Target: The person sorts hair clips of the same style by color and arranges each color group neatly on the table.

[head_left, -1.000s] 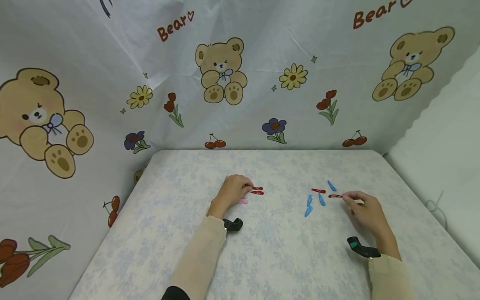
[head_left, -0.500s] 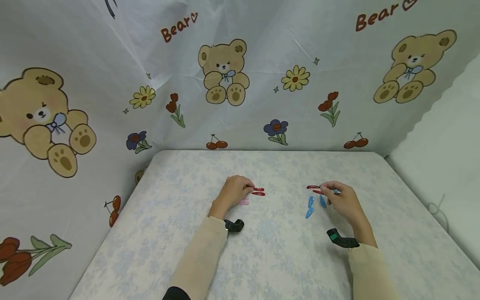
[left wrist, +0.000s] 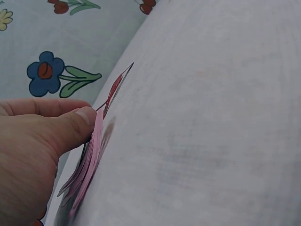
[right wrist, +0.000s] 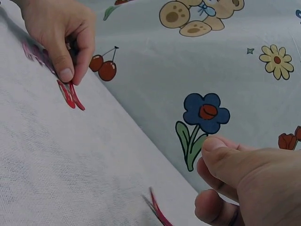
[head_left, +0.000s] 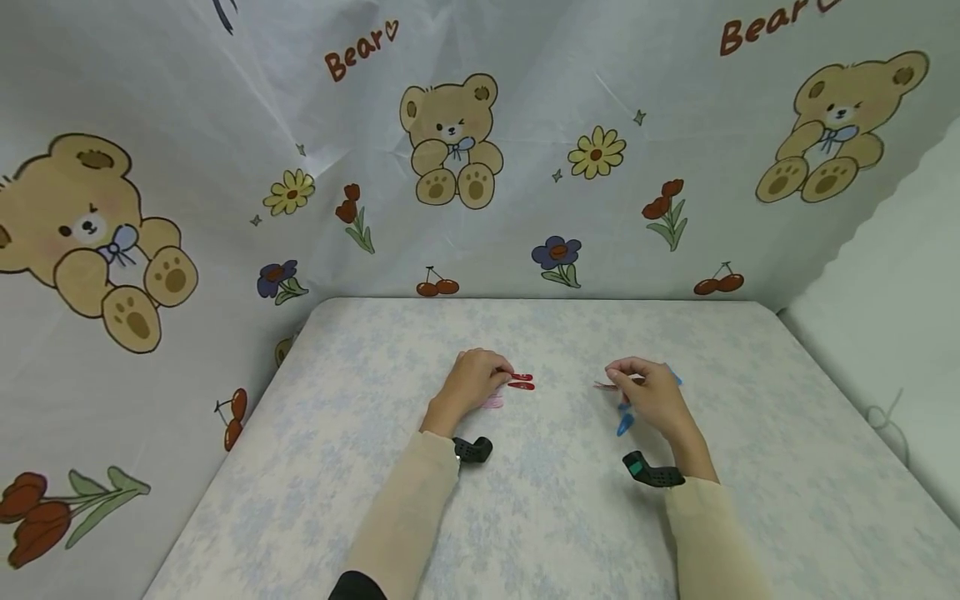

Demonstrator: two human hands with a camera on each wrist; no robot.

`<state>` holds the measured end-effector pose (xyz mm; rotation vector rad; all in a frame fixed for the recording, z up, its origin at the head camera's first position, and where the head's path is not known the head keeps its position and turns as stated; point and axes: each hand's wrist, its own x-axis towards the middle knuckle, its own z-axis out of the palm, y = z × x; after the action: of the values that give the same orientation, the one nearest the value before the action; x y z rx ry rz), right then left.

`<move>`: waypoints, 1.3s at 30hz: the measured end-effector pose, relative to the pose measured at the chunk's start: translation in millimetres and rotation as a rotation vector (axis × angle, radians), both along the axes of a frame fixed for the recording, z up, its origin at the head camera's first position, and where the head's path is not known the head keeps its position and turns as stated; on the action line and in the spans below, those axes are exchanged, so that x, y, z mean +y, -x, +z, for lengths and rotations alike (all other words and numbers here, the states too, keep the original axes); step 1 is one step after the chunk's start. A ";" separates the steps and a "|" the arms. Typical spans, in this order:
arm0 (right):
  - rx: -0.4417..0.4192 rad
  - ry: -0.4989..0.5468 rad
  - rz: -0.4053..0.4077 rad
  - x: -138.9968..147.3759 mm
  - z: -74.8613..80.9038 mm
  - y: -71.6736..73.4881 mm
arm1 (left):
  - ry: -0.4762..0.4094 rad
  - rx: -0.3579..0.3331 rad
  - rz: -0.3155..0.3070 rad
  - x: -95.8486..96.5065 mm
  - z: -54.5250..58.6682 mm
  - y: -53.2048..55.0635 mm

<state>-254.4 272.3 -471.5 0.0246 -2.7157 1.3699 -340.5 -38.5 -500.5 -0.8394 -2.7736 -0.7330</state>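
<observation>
My left hand (head_left: 472, 379) pinches a red snap hair clip (head_left: 522, 377) between thumb and fingertips. Just below it on the table lies a second red clip (head_left: 522, 387). A row of pink clips (left wrist: 89, 165) sits under the left hand, partly hidden. Over on the right, my right hand (head_left: 651, 396) hovers low with its loosely bent thumb and index tips near each other. Nothing shows between them in the right wrist view. A red clip (right wrist: 159, 209) lies below and apart from those fingertips. Blue clips (head_left: 626, 425) lie beside the right hand, which partly covers them.
Pale patterned cloth covers the table (head_left: 555, 500). Behind it hangs a curtain (head_left: 517, 183) printed with bears and flowers. A blue clip (head_left: 677, 375) shows behind the right hand. At the far right, a thin cord (head_left: 888, 421) hangs by the white wall.
My right hand has moved left over the blue clips with a red clip, which now shows apart from and below its fingertips. The left hand stays in place.
</observation>
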 end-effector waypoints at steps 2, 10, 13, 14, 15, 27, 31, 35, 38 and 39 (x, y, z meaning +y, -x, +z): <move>0.001 -0.009 -0.008 -1.1 -0.2 1.9 | -0.006 0.007 0.001 0.4 1.6 0.3; -0.017 -0.096 -0.023 -0.8 -2.1 6.9 | 0.006 0.005 -0.006 0.5 1.3 0.2; -0.020 -0.127 -0.032 2.1 -2.5 7.2 | 0.008 0.009 -0.009 1.0 1.1 0.3; -0.020 -0.134 -0.034 3.0 -2.4 7.1 | 0.008 0.009 -0.009 1.1 1.2 0.3; -0.022 -0.141 -0.037 3.9 -2.6 7.2 | 0.008 0.006 -0.008 1.2 1.4 0.2; -0.020 -0.183 -0.047 7.4 -3.5 6.0 | 0.011 -0.008 0.006 1.2 1.5 -0.5; 0.001 -0.207 -0.055 8.8 -4.9 6.5 | 0.016 -0.004 0.010 1.5 1.4 -0.5; 0.003 -0.243 -0.078 9.5 -7.7 8.6 | 0.015 0.000 0.008 1.6 1.1 -0.4; 0.005 -0.272 -0.085 11.1 -11.2 10.7 | 0.013 0.002 0.004 1.7 0.9 -0.1; 0.007 -0.283 -0.083 11.8 -12.4 11.1 | 0.015 0.003 0.003 1.7 0.7 0.2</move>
<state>-265.5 284.1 -484.0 -0.0607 -2.8458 0.9544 -340.7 -36.8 -499.8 -0.8375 -2.7800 -0.7109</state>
